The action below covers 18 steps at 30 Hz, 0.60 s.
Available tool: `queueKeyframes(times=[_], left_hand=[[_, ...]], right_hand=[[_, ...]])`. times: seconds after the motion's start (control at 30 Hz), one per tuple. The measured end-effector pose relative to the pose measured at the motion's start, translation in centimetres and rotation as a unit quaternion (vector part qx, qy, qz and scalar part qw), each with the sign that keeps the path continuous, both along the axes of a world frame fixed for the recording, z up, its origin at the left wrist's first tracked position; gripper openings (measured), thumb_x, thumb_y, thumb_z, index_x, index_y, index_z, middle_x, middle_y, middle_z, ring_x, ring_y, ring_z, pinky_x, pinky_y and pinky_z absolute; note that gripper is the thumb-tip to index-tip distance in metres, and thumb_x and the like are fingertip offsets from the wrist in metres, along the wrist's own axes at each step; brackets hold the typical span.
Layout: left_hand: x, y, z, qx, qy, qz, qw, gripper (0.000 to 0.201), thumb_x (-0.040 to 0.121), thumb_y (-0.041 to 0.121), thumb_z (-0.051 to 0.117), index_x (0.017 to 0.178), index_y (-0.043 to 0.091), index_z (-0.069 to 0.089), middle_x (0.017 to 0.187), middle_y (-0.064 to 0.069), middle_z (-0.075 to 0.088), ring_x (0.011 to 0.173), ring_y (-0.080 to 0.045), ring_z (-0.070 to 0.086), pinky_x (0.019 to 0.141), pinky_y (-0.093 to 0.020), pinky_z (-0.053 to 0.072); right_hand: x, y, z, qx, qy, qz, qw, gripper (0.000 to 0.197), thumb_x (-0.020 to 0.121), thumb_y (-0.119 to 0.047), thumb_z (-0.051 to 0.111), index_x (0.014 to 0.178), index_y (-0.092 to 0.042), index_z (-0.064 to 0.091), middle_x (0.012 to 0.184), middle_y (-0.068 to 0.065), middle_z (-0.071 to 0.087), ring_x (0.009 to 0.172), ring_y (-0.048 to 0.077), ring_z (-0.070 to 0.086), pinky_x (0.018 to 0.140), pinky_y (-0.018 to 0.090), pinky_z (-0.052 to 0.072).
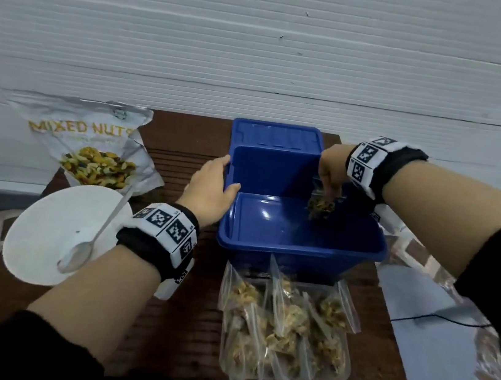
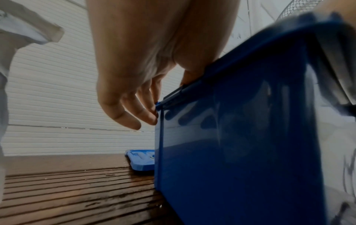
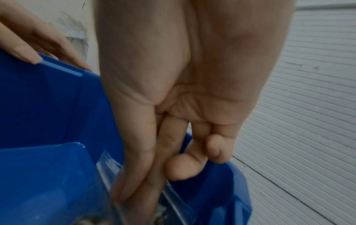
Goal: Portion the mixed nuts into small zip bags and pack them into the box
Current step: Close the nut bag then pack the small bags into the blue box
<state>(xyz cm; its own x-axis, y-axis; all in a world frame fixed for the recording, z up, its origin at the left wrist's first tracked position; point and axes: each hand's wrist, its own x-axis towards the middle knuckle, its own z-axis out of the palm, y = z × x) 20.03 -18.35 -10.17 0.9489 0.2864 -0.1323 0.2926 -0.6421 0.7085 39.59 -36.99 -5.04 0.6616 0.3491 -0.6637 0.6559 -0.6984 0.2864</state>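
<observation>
The blue box [image 1: 301, 229] stands in the middle of the brown table, tipped toward me. My left hand [image 1: 214, 184] grips its left rim, thumb over the edge and fingers [image 2: 134, 115] down the outer wall [image 2: 240, 144]. My right hand [image 1: 329, 181] reaches down into the box at its right side. Its thumb and index finger [image 3: 134, 182] pinch the top of a small zip bag of nuts [image 1: 321, 204], which hangs just above the box floor. The bag's clear plastic [image 3: 108, 167] shows beside the inner wall [image 3: 38, 106]. Several filled zip bags [image 1: 285, 323] lie in a clear tray in front of the box.
The blue lid [image 1: 277, 135] lies flat behind the box. The large mixed nuts pouch [image 1: 88, 141] stands at the back left. A white plate [image 1: 44, 225] with a metal spoon [image 1: 87, 244] sits at the left table edge. A grey round thing and black cables are off the table's right side.
</observation>
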Motion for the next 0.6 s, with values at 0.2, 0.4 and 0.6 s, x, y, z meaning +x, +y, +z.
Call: queueKeyframes(times=[0.2, 0.4, 0.6], left_hand=[[-0.2, -0.1, -0.2, -0.006, -0.008, 0.002, 1.0, 0.062, 0.097, 0.028, 0.053, 0.15, 0.015, 0.024, 0.151, -0.004, 0.034, 0.134, -0.023, 0.04, 0.111, -0.047, 0.034], [-0.6, -0.4, 0.1, -0.015, -0.015, 0.012, 1.0, 0.062, 0.098, 0.027, 0.052, 0.151, 0.015, 0.023, 0.152, -0.004, 0.032, 0.134, -0.023, 0.04, 0.111, -0.047, 0.034], [-0.8, -0.4, 0.4, -0.019, -0.01, 0.012, 1.0, 0.064, 0.097, 0.033, 0.052, 0.152, 0.017, 0.022, 0.152, -0.004, 0.034, 0.135, -0.022, 0.04, 0.111, -0.045, 0.034]], right_hand=[[-1.6, 1.5, 0.4, -0.054, -0.063, 0.029, 0.996, 0.024, 0.056, -0.027, 0.084, 0.076, -0.017, 0.074, 0.069, -0.004, 0.068, 0.065, 0.02, 0.066, 0.066, 0.033, 0.058], [-3.8, 1.0, 1.4, -0.024, -0.135, 0.045, 0.99, 0.026, 0.075, -0.026, 0.077, 0.082, -0.008, 0.06, 0.078, 0.006, 0.059, 0.052, 0.019, 0.053, 0.057, 0.029, 0.053], [-4.1, 0.7, 1.8, 0.047, -0.1, 0.004, 0.994, 0.024, 0.07, -0.026, 0.083, 0.083, -0.011, 0.069, 0.08, 0.004, 0.067, 0.074, 0.021, 0.063, 0.07, 0.029, 0.051]])
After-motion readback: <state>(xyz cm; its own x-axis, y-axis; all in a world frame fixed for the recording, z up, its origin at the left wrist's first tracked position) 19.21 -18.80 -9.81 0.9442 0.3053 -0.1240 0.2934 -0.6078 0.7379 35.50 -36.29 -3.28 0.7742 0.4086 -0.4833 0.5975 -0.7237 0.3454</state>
